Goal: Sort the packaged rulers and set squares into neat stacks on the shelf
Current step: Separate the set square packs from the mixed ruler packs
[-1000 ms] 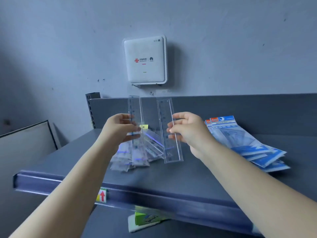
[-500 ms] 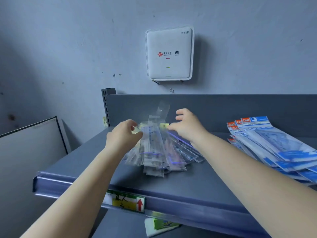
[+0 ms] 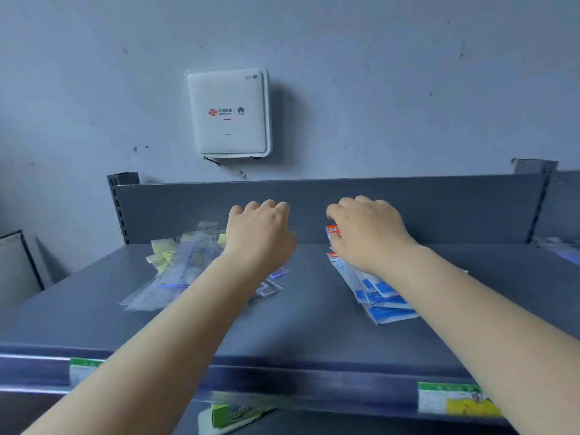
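Now both hands over the shelf (image 3: 314, 309)

Left hand (image 3: 259, 237) hovers loose-fingered above the clear ruler packs (image 3: 182, 271) at centre left; right hand (image 3: 367, 233) curls onto the blue set-square packs (image 3: 379, 296), centre right, grip hidden

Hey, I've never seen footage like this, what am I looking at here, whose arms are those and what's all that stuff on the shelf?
There is no machine here. A person wears a camera on the head, so this single view looks forward and down along their own bare arms. The left hand hovers over a loose pile of clear packaged rulers on the grey shelf. The right hand reaches onto a pile of blue and white set square packs; whether it grips one is hidden. The white box on the wall is a wifi router. Price labels sit on the shelf's front edge.
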Demonstrator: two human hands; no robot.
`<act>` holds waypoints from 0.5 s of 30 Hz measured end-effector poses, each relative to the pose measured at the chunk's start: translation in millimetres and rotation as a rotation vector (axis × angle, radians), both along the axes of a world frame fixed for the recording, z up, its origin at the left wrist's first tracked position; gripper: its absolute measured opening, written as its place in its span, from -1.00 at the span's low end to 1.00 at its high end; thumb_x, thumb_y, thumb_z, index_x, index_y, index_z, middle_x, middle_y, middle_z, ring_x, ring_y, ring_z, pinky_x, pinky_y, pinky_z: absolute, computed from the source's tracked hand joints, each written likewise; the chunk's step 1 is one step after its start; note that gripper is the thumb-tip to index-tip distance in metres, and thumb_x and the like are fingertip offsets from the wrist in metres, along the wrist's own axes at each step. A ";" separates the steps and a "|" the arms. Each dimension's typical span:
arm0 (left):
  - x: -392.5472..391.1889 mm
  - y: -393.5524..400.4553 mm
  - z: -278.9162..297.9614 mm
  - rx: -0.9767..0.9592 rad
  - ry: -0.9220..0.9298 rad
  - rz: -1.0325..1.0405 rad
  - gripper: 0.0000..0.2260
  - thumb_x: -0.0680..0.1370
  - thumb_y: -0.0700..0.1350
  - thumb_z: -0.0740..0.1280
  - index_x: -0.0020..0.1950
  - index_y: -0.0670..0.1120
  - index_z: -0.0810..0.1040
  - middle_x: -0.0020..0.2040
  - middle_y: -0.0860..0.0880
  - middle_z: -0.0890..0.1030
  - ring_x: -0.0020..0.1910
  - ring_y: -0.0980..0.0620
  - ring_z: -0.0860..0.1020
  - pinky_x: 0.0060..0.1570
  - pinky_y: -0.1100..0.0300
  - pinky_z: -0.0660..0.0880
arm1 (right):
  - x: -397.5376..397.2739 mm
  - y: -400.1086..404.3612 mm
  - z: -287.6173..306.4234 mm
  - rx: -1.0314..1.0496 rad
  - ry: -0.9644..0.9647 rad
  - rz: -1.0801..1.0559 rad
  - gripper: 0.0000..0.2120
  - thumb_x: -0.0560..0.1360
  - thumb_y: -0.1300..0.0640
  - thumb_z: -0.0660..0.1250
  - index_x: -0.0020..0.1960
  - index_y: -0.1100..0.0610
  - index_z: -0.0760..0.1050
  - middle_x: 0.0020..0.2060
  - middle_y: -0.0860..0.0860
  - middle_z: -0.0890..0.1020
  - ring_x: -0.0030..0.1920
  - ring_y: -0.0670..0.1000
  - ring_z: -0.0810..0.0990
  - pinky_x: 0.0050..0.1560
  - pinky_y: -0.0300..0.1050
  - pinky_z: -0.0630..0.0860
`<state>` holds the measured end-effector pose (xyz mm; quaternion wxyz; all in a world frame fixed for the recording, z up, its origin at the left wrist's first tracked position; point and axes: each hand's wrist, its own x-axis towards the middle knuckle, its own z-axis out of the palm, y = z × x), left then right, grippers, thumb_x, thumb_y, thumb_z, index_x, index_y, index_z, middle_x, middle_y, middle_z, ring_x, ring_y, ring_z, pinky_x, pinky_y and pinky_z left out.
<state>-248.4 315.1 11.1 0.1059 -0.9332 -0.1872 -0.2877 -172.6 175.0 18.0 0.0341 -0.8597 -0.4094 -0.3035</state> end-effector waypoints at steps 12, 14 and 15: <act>110.6 -219.8 -5.5 0.050 0.062 -0.306 -0.63 0.52 0.00 0.20 0.31 -0.05 0.33 0.16 0.00 0.46 0.16 -0.07 0.42 0.06 0.11 0.27 | 74.3 -214.4 -15.3 -0.088 -0.072 -0.234 -0.66 0.57 -0.07 0.08 0.20 0.12 0.38 0.10 0.01 0.47 0.15 0.10 0.40 0.13 -0.03 0.26; 125.5 -247.7 -10.3 0.042 0.091 -0.333 -0.61 0.52 0.00 0.20 0.32 -0.05 0.32 0.17 0.00 0.45 0.16 -0.06 0.42 0.06 0.11 0.26 | 84.9 -244.9 -20.3 -0.091 -0.059 -0.246 -0.66 0.57 -0.08 0.08 0.21 0.12 0.38 0.11 0.01 0.47 0.16 0.09 0.40 0.13 -0.04 0.26; 132.2 -260.8 -13.1 0.039 0.109 -0.344 -0.61 0.52 0.02 0.20 0.32 -0.05 0.32 0.17 0.01 0.45 0.16 -0.06 0.42 0.06 0.12 0.26 | 90.2 -260.2 -23.4 -0.088 -0.054 -0.255 -0.65 0.57 -0.08 0.08 0.21 0.11 0.38 0.11 0.01 0.47 0.17 0.09 0.40 0.13 -0.04 0.26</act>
